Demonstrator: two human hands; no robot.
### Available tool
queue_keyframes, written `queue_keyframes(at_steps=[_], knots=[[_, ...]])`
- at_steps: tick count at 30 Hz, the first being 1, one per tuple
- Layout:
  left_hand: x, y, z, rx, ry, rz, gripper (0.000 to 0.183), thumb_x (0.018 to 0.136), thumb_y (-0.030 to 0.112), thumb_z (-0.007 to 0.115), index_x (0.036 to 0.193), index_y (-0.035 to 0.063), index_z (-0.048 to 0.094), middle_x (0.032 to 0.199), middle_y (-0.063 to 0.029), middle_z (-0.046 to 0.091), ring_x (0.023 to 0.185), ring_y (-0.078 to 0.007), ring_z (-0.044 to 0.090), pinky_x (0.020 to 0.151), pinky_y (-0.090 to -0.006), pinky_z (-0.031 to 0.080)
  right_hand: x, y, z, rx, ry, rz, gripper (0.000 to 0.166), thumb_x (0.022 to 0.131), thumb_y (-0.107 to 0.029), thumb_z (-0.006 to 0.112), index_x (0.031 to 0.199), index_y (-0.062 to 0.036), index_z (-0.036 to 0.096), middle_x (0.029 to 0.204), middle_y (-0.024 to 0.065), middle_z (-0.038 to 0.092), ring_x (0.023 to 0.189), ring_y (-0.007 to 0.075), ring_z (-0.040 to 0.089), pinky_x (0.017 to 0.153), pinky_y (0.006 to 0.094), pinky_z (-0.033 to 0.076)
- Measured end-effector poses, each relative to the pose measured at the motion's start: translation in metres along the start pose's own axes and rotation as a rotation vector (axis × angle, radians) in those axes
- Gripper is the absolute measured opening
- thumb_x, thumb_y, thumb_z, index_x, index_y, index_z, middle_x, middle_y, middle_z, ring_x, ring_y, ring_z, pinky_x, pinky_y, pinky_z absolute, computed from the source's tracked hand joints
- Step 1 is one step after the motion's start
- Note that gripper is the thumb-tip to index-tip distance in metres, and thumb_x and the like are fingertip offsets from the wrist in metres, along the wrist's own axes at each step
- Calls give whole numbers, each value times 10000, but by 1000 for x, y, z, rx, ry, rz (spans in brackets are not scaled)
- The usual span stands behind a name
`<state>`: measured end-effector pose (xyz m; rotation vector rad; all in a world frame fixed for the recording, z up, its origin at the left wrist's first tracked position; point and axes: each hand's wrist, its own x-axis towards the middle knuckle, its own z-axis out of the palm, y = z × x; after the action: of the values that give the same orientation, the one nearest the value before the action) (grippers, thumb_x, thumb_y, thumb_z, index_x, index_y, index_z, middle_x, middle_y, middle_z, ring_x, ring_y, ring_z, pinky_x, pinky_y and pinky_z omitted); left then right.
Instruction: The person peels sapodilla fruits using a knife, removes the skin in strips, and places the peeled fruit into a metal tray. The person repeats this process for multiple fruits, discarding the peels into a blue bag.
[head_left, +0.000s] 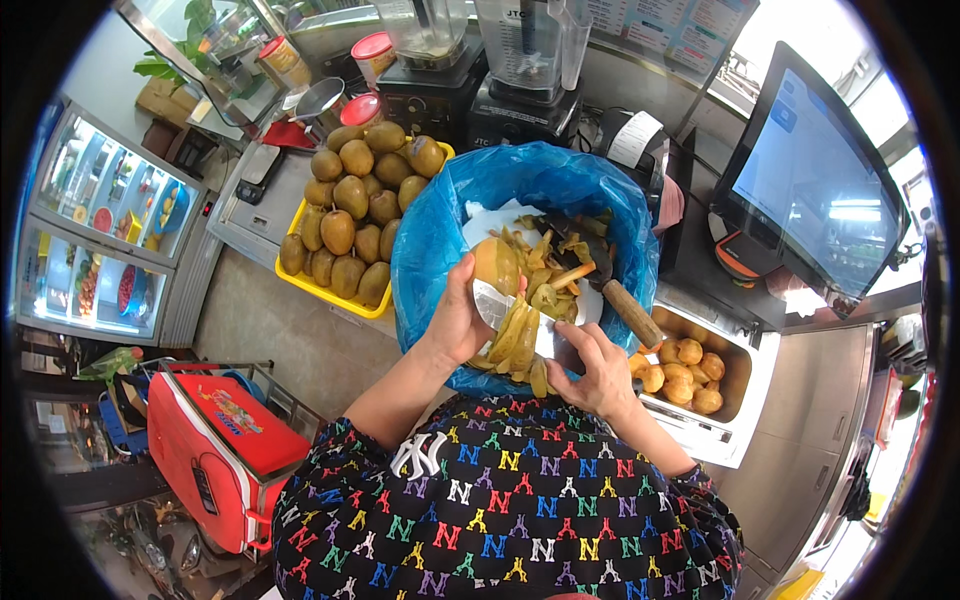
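Observation:
My left hand (456, 319) holds a partly peeled fruit (495, 261), apparently a sapodilla, over a bin lined with a blue plastic bag (431, 225). In my right hand (596, 367) is a broad metal blade (553, 341); its handle is hidden by the fingers. Strips of greenish-brown peel (514, 341) lie along the blade, close below the fruit. More peelings (555, 289) and some white material (499, 217) are inside the bag. A knife with a wooden handle (632, 311) leans across the bag's right side, its dark blade among the peelings.
Left of the bag, a yellow basket (334, 300) is heaped with unpeeled fruits. Peeled fruits (682, 375) sit in a metal pan at right. Two blenders (517, 97) stand behind the bag, beside a receipt printer (634, 142). A touchscreen (810, 180) rises at right; a red cooler box (225, 442) stands lower left.

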<state>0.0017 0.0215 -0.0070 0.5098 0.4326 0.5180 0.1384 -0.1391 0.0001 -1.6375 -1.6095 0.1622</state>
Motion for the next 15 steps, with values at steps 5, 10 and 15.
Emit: queue_keyframes(at_steps=[5, 10, 15], knots=[[-2, -3, 0, 47, -61, 21, 571, 883, 538, 454, 1214, 73, 476, 1087, -85, 582, 995, -204, 575, 856, -348, 491, 3, -1, -2, 41, 1, 7, 476, 711, -135, 706, 1137, -59, 508, 795, 83, 548, 581, 228, 590, 499, 334, 492], [-4, -5, -1, 113, -118, 81, 636, 884, 528, 469, 1328, 84, 372, 1121, -67, 558, 1025, -198, 568, 855, -365, 502, 8, -4, -9, 86, -17, 2, 478, 704, -118, 695, 1138, -51, 506, 790, 93, 547, 577, 235, 591, 500, 341, 492], [-7, -2, -2, 169, -177, 90, 700, 875, 497, 511, 1394, 90, 278, 1134, -64, 542, 1034, -197, 564, 876, -354, 488, 10, -4, -11, 121, -17, 0, 485, 697, -110, 689, 1141, -44, 504, 790, 106, 547, 586, 248, 589, 513, 347, 492]])
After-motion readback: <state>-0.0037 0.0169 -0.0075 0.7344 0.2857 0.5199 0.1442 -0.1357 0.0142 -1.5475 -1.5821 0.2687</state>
